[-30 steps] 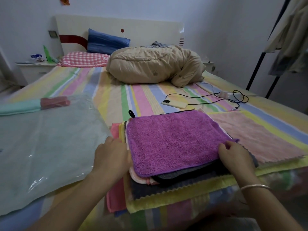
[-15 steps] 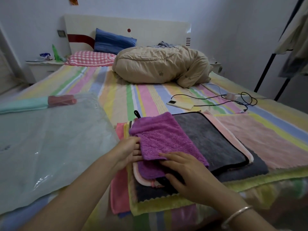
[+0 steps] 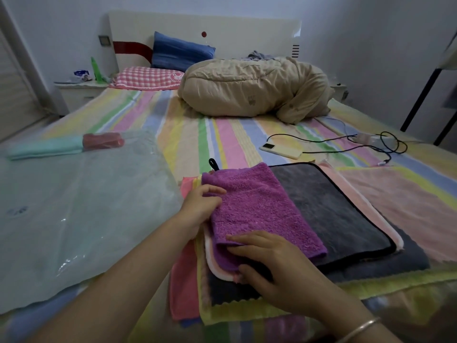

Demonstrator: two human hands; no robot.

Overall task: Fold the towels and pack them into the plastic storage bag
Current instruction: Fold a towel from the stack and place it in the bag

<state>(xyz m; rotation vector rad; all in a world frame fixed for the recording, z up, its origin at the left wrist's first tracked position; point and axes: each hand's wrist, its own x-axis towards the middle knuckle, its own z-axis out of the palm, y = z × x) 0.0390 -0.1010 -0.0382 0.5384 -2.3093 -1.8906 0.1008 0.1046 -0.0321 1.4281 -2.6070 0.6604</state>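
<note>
The plastic storage bag point(image 3: 74, 219) lies flat on the bed point(image 3: 222, 149) at the left, and no towel shows inside it. Just beside it, the left hand point(image 3: 200, 206) grips the left edge of the purple towel point(image 3: 259, 211), fingers curled on the fold. This towel is already doubled over and lies on top of the stack. The right hand point(image 3: 269, 263) rests on its near edge with fingers nearly straight, pressing and holding nothing.

I think the step in hand is to finish this fold. To do it well, the left hand should keep the fold line fixed while the right hand brings the two near edges together and smooths the towel away from the fold, so that no air stays inside. The corners should meet before the next fold.

The bag is thin, clear and shiny, with soft wrinkles, and probably slippery. The purple towel is thick looped terry, a rectangle with rounded corners. To its right, the grey towel point(image 3: 333, 214) looks smoother, with a dark bound rim. Farther right, the pink towel point(image 3: 395, 201) lies flat and looks thinner.
</note>
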